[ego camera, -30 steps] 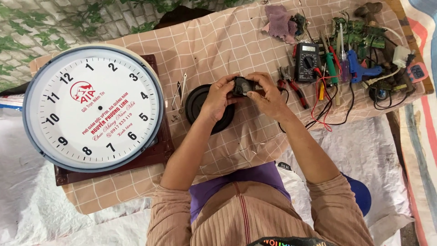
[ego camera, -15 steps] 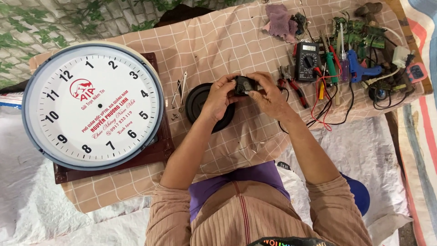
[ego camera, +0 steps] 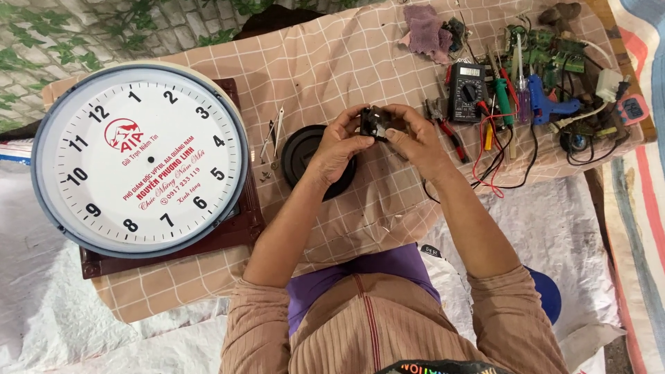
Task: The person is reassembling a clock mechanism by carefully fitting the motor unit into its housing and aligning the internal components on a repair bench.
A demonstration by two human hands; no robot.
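Left hand and right hand meet above table, fingers of both clamped on small black clock mechanism, held just over black round disc. Big white wall clock lies at left; multimeter, pliers, screwdrivers at right.

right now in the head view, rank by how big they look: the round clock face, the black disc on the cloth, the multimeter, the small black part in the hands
1. round clock face
2. black disc, partly hidden by the left hand
3. multimeter
4. small black part, mostly covered by the hands, so its full size is unsure
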